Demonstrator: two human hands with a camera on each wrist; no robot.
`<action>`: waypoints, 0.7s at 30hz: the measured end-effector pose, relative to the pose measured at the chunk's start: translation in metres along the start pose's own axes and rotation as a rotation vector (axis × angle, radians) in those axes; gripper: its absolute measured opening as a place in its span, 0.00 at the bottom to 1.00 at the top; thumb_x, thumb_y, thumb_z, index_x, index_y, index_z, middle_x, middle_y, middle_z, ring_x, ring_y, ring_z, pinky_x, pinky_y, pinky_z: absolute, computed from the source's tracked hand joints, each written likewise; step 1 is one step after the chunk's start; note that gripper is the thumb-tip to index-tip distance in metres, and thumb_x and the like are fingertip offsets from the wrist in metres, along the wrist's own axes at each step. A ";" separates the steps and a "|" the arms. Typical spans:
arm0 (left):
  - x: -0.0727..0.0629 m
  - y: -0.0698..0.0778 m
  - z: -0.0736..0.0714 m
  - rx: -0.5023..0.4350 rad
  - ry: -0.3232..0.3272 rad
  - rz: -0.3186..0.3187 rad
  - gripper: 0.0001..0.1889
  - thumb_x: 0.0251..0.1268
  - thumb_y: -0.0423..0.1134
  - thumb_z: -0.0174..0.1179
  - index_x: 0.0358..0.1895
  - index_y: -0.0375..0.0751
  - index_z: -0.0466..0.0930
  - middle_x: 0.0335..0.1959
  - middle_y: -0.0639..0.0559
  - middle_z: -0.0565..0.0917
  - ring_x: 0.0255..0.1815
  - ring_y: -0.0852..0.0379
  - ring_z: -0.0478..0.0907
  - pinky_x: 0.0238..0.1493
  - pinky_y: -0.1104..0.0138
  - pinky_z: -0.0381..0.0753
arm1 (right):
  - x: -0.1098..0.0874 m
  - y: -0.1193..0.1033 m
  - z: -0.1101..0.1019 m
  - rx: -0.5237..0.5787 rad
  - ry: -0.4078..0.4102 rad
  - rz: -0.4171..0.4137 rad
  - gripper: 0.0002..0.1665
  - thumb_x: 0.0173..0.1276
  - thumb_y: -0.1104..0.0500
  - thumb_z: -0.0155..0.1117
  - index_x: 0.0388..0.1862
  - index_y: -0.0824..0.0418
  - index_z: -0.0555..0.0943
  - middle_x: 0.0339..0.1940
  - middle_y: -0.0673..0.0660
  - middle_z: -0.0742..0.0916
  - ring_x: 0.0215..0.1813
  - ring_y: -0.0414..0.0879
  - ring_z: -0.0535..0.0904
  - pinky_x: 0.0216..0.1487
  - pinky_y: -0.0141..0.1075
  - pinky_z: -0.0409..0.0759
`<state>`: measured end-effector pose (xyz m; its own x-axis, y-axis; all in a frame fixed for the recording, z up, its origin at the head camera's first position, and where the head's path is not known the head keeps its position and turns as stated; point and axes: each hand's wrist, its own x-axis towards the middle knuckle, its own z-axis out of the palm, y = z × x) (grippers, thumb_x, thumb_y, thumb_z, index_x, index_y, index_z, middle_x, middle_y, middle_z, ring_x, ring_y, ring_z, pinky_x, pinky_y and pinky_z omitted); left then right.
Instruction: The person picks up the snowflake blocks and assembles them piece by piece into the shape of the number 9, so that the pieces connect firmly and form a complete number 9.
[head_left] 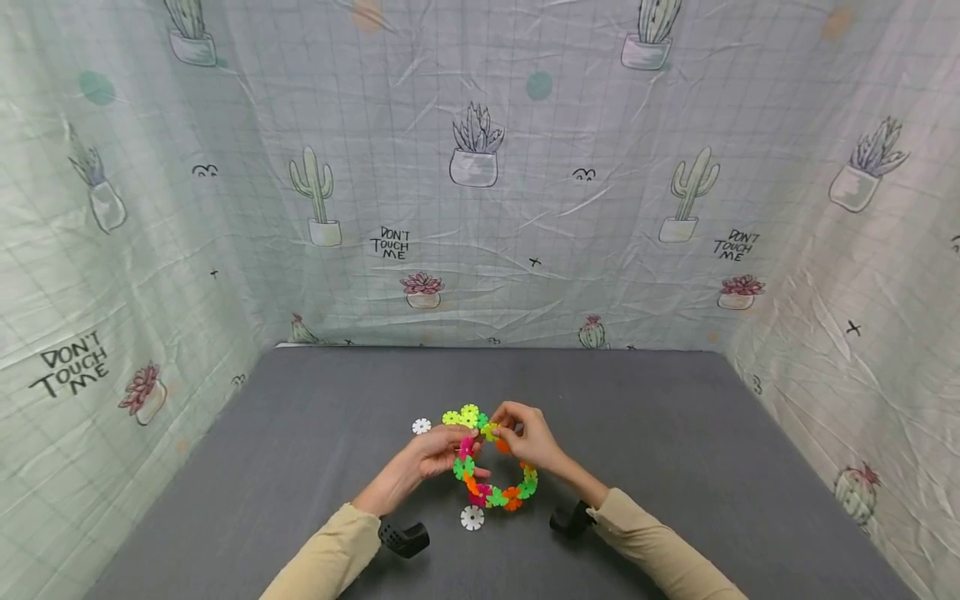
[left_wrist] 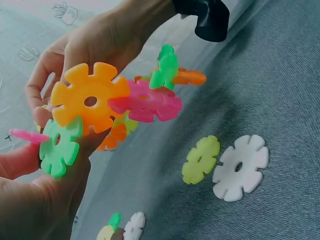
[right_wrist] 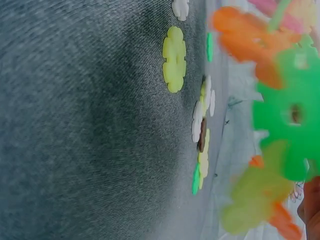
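Above the bench (head_left: 637,417), disc ring (head_left: 528,483) dangles mostly on the wearer's side of both grips; left grip (head_left: 438,450) pinches its far-left part, right grip (head_left: 527,433) pinches yellow disc (head_left: 490,431) at far edge.

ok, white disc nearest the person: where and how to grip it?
Pinch the white disc by its notched rim, likely from above on the person's side. It lies flat and thin on the table, so the rim offers the best catch; in the head view the linked ring crowds its far edge.
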<state>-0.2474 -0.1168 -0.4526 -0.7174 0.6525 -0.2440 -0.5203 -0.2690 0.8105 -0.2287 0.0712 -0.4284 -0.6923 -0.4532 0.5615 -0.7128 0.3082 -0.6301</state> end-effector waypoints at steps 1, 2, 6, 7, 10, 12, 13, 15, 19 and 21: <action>0.000 0.000 0.001 -0.003 0.008 0.006 0.09 0.70 0.29 0.38 0.46 0.29 0.66 0.27 0.50 0.76 0.27 0.64 0.76 0.57 0.39 0.57 | 0.000 0.000 0.001 -0.001 0.007 0.003 0.03 0.55 0.75 0.59 0.27 0.71 0.76 0.19 0.64 0.78 0.16 0.45 0.70 0.17 0.26 0.72; 0.000 0.000 0.001 -0.001 0.017 0.014 0.10 0.69 0.29 0.39 0.47 0.28 0.65 0.27 0.50 0.76 0.27 0.64 0.76 0.57 0.39 0.58 | 0.000 0.000 0.001 -0.005 0.015 0.001 0.03 0.55 0.75 0.59 0.27 0.71 0.76 0.18 0.64 0.78 0.16 0.45 0.70 0.17 0.26 0.72; 0.002 -0.002 0.002 0.012 0.050 0.029 0.14 0.69 0.29 0.39 0.54 0.24 0.59 0.29 0.49 0.75 0.27 0.64 0.75 0.56 0.40 0.59 | 0.000 0.000 0.004 -0.004 0.036 -0.011 0.04 0.55 0.76 0.59 0.26 0.71 0.75 0.17 0.65 0.77 0.16 0.47 0.69 0.17 0.26 0.71; 0.003 -0.002 0.002 0.019 0.050 0.024 0.15 0.69 0.29 0.38 0.55 0.23 0.59 0.29 0.49 0.75 0.27 0.64 0.75 0.57 0.40 0.59 | 0.000 0.000 0.004 -0.006 0.035 -0.015 0.04 0.54 0.76 0.58 0.26 0.71 0.75 0.17 0.64 0.77 0.16 0.47 0.69 0.16 0.26 0.71; 0.004 -0.004 0.003 0.045 0.053 0.007 0.12 0.70 0.29 0.36 0.52 0.25 0.60 0.28 0.50 0.74 0.26 0.64 0.74 0.57 0.40 0.60 | -0.001 -0.001 0.005 -0.011 0.018 -0.028 0.04 0.54 0.77 0.58 0.25 0.71 0.75 0.17 0.64 0.77 0.16 0.46 0.69 0.16 0.26 0.71; 0.004 -0.004 0.003 0.058 0.056 0.003 0.10 0.70 0.28 0.36 0.48 0.27 0.62 0.26 0.50 0.74 0.25 0.64 0.73 0.57 0.40 0.59 | -0.001 -0.002 0.006 -0.014 0.004 -0.036 0.05 0.54 0.77 0.58 0.26 0.71 0.75 0.17 0.64 0.77 0.16 0.45 0.69 0.16 0.26 0.70; 0.004 -0.004 0.003 0.066 0.055 0.006 0.09 0.70 0.28 0.35 0.47 0.28 0.62 0.26 0.51 0.74 0.24 0.64 0.72 0.57 0.39 0.59 | -0.001 -0.003 0.006 -0.015 0.000 -0.038 0.05 0.54 0.77 0.58 0.26 0.70 0.75 0.17 0.64 0.77 0.16 0.44 0.69 0.16 0.26 0.70; 0.004 -0.004 0.003 0.081 0.055 0.013 0.08 0.70 0.28 0.34 0.43 0.30 0.63 0.26 0.51 0.73 0.23 0.64 0.71 0.57 0.40 0.60 | -0.002 -0.003 0.007 -0.009 0.001 -0.038 0.05 0.55 0.77 0.57 0.26 0.70 0.74 0.17 0.65 0.77 0.15 0.44 0.69 0.16 0.26 0.70; 0.005 -0.003 0.005 0.106 0.048 0.028 0.08 0.69 0.26 0.34 0.42 0.31 0.63 0.26 0.51 0.73 0.23 0.65 0.71 0.56 0.43 0.65 | -0.003 -0.004 0.008 -0.003 0.034 -0.048 0.06 0.55 0.77 0.57 0.25 0.70 0.74 0.17 0.64 0.77 0.15 0.44 0.70 0.15 0.26 0.69; 0.006 -0.001 0.007 0.110 0.045 0.028 0.08 0.69 0.27 0.34 0.42 0.31 0.63 0.26 0.51 0.73 0.23 0.65 0.71 0.55 0.44 0.67 | -0.004 -0.004 0.008 -0.004 0.059 -0.062 0.06 0.54 0.78 0.57 0.25 0.70 0.73 0.16 0.63 0.77 0.15 0.44 0.69 0.14 0.25 0.68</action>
<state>-0.2481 -0.1075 -0.4517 -0.7523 0.6130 -0.2415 -0.4472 -0.2059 0.8704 -0.2226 0.0651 -0.4321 -0.6519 -0.4216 0.6303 -0.7551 0.2842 -0.5908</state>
